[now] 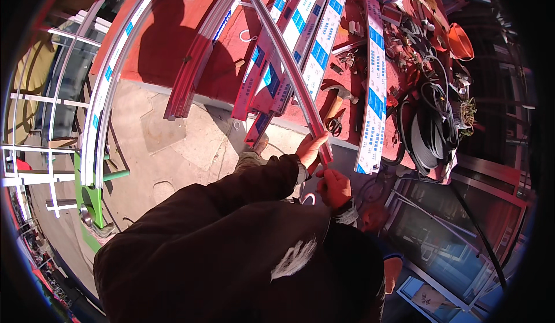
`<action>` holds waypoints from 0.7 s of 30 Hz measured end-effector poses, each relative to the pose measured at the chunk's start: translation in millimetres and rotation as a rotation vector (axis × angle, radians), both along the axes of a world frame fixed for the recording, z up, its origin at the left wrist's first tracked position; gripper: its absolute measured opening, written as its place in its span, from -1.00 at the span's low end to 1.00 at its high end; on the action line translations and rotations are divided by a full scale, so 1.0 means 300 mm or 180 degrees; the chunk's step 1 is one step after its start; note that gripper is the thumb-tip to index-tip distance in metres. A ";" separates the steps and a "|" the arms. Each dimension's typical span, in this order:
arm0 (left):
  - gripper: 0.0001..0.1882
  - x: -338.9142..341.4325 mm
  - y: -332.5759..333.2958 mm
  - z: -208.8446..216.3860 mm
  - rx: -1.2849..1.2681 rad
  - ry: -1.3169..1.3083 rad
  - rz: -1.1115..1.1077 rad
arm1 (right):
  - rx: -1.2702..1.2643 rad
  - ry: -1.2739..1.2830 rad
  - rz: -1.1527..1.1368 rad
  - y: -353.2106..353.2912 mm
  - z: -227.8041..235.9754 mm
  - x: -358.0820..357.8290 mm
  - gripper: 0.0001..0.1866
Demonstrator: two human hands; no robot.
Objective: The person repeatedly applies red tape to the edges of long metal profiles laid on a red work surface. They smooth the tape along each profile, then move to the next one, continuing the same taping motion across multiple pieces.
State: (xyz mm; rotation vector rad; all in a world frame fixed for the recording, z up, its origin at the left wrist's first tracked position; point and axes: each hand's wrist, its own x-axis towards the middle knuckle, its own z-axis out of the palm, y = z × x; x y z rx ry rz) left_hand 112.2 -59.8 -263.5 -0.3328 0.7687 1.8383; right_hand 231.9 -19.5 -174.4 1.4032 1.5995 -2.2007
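Left grip (312,151) clasps a metal strip (291,68); right grip (335,189) curls closed near its end.

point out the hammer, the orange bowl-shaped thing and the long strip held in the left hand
hammer (335,109): head view, on its handle
orange bowl-shaped thing (461,41): head view, on its side
long strip (291,63): head view, midway along its length

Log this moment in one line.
left hand: gripping long profile | right hand: at its near end, contact unclear | nearby: red table, hammer, striped profiles
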 end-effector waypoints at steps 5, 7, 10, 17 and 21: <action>-0.66 -0.018 -0.012 -0.015 0.0038 -0.0007 -0.0056 | 0.0190 0.0180 -0.0239 -0.060 -0.007 0.098 -0.74; -0.66 -0.019 -0.015 0.001 0.0019 -0.0028 -0.0044 | 0.0272 -0.0014 -0.0084 -0.066 0.011 0.120 -0.72; -0.66 -0.018 -0.018 -0.009 0.0155 -0.0091 0.0024 | 0.0306 0.0201 -0.0113 -0.051 -0.028 0.032 -0.71; -0.68 -0.032 -0.040 0.007 0.0068 -0.0045 0.0014 | 0.0076 0.0318 -0.0164 -0.051 -0.056 -0.012 -0.71; -0.64 -0.028 -0.036 0.002 0.0029 -0.0060 -0.0028 | 0.0031 0.0371 -0.0267 -0.052 -0.065 -0.008 -0.73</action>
